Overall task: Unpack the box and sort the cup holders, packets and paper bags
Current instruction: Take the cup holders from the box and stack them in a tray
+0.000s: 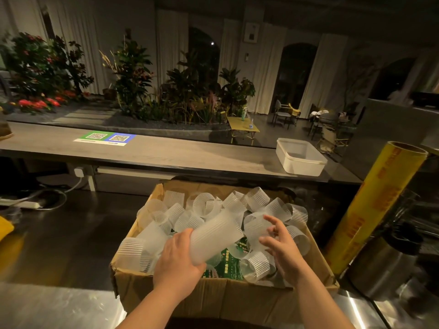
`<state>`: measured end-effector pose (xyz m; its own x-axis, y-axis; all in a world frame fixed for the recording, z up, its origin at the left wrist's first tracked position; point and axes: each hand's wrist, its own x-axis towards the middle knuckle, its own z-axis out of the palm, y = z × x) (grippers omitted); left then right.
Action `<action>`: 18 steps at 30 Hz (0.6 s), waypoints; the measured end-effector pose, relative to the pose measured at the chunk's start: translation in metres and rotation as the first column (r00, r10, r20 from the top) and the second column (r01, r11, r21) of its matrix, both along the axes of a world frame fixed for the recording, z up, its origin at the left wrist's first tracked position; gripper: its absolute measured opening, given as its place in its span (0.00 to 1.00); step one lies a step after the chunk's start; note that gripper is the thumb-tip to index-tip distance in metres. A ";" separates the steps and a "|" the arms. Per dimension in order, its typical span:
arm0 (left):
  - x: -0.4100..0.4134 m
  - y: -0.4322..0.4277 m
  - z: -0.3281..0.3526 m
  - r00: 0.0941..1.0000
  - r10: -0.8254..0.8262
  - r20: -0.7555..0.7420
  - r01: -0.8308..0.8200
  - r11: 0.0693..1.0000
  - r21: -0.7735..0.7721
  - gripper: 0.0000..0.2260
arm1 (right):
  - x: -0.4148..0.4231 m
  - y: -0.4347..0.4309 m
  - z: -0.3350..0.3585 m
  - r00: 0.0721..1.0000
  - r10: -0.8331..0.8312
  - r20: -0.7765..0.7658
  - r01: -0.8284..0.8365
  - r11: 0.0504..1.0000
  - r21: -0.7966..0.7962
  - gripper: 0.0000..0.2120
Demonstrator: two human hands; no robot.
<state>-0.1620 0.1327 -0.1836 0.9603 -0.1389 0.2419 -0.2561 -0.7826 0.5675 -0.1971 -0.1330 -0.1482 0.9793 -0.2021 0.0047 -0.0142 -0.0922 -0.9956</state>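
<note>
An open cardboard box [180, 298] stands on the steel counter in front of me, filled with several translucent ribbed cup holders [204, 205]. My left hand [177, 257] grips a nested stack of cup holders [215, 236] above the box, tilted up to the right. My right hand [280, 245] hovers over the right side of the box with fingers spread and loosely curled, touching a single cup holder [255, 227]. Green printed packets [225, 264] show beneath the holders near the box's front.
A white plastic tub [301, 157] sits on the grey bar counter [142, 153] behind the box. A tall yellow roll of cling film [375, 203] and a steel canister [384, 264] stand to the right. Cables and a power strip [26, 204] lie at left.
</note>
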 end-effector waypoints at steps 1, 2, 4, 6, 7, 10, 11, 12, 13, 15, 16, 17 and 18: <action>-0.001 0.000 0.001 1.000 -0.002 0.002 0.002 1.000 0.004 0.36 | 0.002 0.002 0.001 1.000 0.002 -0.007 -0.001 0.997 0.077 0.40; -0.001 0.000 0.001 1.000 -0.004 0.002 0.004 1.000 0.008 0.36 | 0.005 0.003 0.001 1.000 0.016 -0.005 -0.015 0.990 0.140 0.45; -0.001 0.001 0.001 1.000 -0.006 0.002 0.006 1.000 0.013 0.36 | 0.010 0.008 0.007 0.999 0.047 0.014 -0.049 0.987 0.156 0.45; -0.001 0.001 0.002 1.000 -0.010 0.000 0.010 1.000 0.010 0.35 | 0.014 0.014 0.017 0.998 0.057 0.009 -0.057 0.997 0.059 0.37; -0.002 0.001 0.002 1.000 -0.011 0.000 0.011 1.000 0.008 0.35 | 0.016 0.016 0.022 0.998 0.058 0.007 -0.058 0.998 0.001 0.34; -0.002 0.001 0.003 1.000 -0.014 -0.006 0.014 1.000 0.018 0.36 | 0.020 0.020 0.038 0.994 0.101 0.030 -0.094 0.982 -0.165 0.32; -0.002 0.000 0.003 1.000 -0.013 -0.007 0.013 1.000 0.024 0.36 | 0.021 0.022 0.043 0.993 0.112 0.038 -0.100 0.968 -0.230 0.34; -0.002 0.000 0.003 1.000 -0.011 -0.007 0.011 1.000 0.025 0.37 | 0.020 0.025 0.048 0.991 0.123 0.046 -0.104 0.952 -0.288 0.34; -0.002 0.000 0.003 1.000 -0.008 -0.010 0.008 1.000 0.024 0.38 | 0.020 0.027 0.052 0.990 0.129 0.056 -0.103 0.937 -0.334 0.34; -0.002 0.000 0.003 1.000 -0.005 -0.014 0.006 1.000 0.025 0.39 | 0.021 0.030 0.057 0.987 0.129 0.094 -0.081 0.914 -0.398 0.33; -0.002 0.000 0.003 1.000 -0.005 -0.016 0.005 1.000 0.026 0.39 | 0.021 0.031 0.058 0.985 0.135 0.103 -0.080 0.906 -0.416 0.32; -0.002 0.000 0.003 1.000 -0.004 -0.016 0.004 1.000 0.023 0.40 | 0.022 0.032 0.059 0.984 0.140 0.109 -0.080 0.899 -0.430 0.32; -0.002 0.000 0.002 1.000 -0.001 -0.014 0.001 1.000 0.018 0.40 | 0.022 0.033 0.059 0.983 0.147 0.108 -0.088 0.900 -0.427 0.31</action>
<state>-0.1640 0.1330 -0.1812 0.9635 -0.1441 0.2257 -0.2491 -0.7921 0.5572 -0.1749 -0.0996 -0.0891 0.9799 -0.0362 0.1962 0.1531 -0.4939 -0.8559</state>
